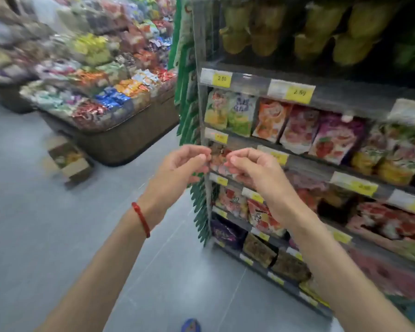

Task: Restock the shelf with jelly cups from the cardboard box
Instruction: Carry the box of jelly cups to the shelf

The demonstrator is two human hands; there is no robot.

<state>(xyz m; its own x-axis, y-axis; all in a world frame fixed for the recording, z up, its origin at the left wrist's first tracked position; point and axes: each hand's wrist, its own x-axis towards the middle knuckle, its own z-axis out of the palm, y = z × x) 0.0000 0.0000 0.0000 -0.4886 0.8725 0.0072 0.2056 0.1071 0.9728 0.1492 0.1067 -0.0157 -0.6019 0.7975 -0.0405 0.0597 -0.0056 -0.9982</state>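
Both hands raised in front of the left end of the shelf unit (321,149), close together, almost touching. Left hand (185,164) with fingers curled and pinched narrow; right hand (247,166) the same, thumb against forefinger. Between the fingertips, something small and blurred: impossible to tell if it is a jelly cup, a piece of wrapping, or only the goods on the shelf behind. A red bracelet (141,219) on the left wrist.

Cardboard box (68,160) on the floor (58,236), well apart from the hands, to the left, just beside the corner of a low wicker display bin (120,142) full of mixed sweets. Top flaps open, some coloured packs visible inside, so not yet emptied, as far as the blur allows.

On the shelf unit, the rows at the left end near the hands look filled with bright packets (297,128), with yellow price tags (222,79) along the front edges. Further right on the middle row, a dark gap (333,207) between packets, possibly the place waiting for stock, though not certain.

Judging from this: task somewhere in the middle. Some product probably placed already, box still holding goods, more trips between box and shelf needed. Next likely step: finish with the small item in the fingers, then bend to the box for more cups.
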